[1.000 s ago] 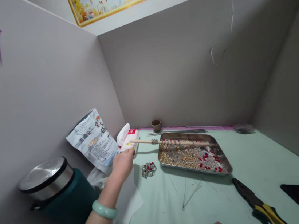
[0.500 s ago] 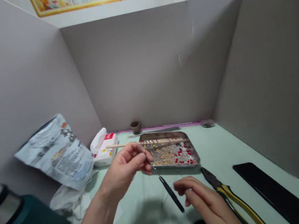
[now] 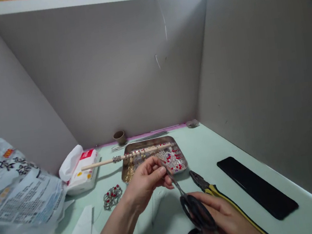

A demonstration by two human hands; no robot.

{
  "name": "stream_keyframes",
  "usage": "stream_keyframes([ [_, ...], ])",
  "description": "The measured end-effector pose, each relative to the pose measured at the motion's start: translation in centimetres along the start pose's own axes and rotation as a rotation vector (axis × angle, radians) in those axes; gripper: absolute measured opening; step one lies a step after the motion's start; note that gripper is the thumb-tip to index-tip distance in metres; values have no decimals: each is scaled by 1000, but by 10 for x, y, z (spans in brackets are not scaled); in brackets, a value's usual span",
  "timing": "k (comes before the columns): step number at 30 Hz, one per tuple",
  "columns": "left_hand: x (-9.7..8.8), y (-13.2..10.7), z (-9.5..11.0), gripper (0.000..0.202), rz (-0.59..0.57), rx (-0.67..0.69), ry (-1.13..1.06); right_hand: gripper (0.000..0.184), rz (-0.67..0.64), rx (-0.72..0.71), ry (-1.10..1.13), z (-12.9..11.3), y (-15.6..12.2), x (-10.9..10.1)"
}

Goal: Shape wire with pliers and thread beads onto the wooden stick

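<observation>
My left hand [image 3: 148,181] hovers in front of the metal tray [image 3: 128,170] with its fingers pinched together; what they hold is too thin to name, perhaps a wire. My right hand [image 3: 228,218] grips small black-handled scissors [image 3: 195,207], whose blades point up toward the pinching left fingers. A wooden stick [image 3: 127,157] strung with beads lies across the tray and the white box. The tray holds several red, clear and gold beads [image 3: 170,159].
Yellow-handled pliers [image 3: 211,190] lie right of my hands, a black flat case [image 3: 257,188] farther right. A beaded ornament [image 3: 112,196], a white box [image 3: 78,173], a printed bag [image 3: 16,189] and paper sheets are at the left. A small cup [image 3: 120,137] stands by the grey partition.
My left hand left the stick and came back to the middle, pinching. My right hand rose into view and took up the scissors. The camera turned rightward.
</observation>
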State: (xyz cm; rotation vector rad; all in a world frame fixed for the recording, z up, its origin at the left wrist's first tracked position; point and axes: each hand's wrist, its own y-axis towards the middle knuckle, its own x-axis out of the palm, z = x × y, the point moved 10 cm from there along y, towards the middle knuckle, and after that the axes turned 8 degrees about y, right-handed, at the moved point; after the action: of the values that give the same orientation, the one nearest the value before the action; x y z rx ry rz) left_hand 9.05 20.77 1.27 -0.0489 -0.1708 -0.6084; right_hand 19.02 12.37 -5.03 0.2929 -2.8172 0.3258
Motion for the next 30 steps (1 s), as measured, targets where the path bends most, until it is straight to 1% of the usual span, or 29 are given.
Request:
stream_keyframes([
  [2, 4, 6, -3, 21, -22, -26, 8, 52, -65, 28, 24, 0, 0, 4],
  [4, 9, 12, -7, 23, -80, -77, 53, 65, -133, 47, 29, 0, -1, 10],
  [6, 9, 21, -12, 23, -134, -129, 150, 72, -145, 55, 34, 0, -1, 11],
  [7, 4, 27, -13, 22, -134, -143, 228, 71, -130, 52, 43, 0, -1, 8],
  [9, -17, 43, -12, 17, -59, -116, 476, 67, -89, 34, 52, 0, 0, 3],
  [10, -31, 52, -12, 13, 8, -112, 659, 64, -72, 28, 49, 0, 1, 0],
  [11, -40, 60, -16, 8, 29, -133, 866, 63, -65, 28, 44, 0, 1, -1],
  [12, -46, 68, -19, 5, 31, -135, 1096, 64, -65, 37, 36, 1, 2, -2],
  [13, -49, 75, -23, 8, 25, -138, 1310, 66, -63, 50, 27, 2, 3, -2],
  [14, -53, 81, -29, 10, 19, -168, 1466, 68, -54, 65, 18, 3, 4, -2],
  [16, -55, 88, -38, 10, 23, -216, 1594, 73, -39, 95, 4, 5, 5, -2],
  [18, -55, 91, -45, 6, 29, -255, 1614, 73, -24, 107, -1, 6, 5, -3],
  [20, -56, 90, -47, 3, 25, -265, 1622, 68, 8, 101, -3, 7, 4, -6],
  [23, -58, 87, -40, 6, 19, -230, 1606, 62, 48, 88, -10, 7, 3, -12],
  [25, -59, 82, -31, 9, 28, -181, 1542, 63, 14, 91, -9, 7, 4, -10],
  [27, -58, 77, -19, 11, 63, -109, 1345, 64, -31, 85, 1, 4, 6, -6],
  [30, -57, 65, -3, 14, 154, -17, 925, 61, -78, 64, 40, -4, 10, 2],
])
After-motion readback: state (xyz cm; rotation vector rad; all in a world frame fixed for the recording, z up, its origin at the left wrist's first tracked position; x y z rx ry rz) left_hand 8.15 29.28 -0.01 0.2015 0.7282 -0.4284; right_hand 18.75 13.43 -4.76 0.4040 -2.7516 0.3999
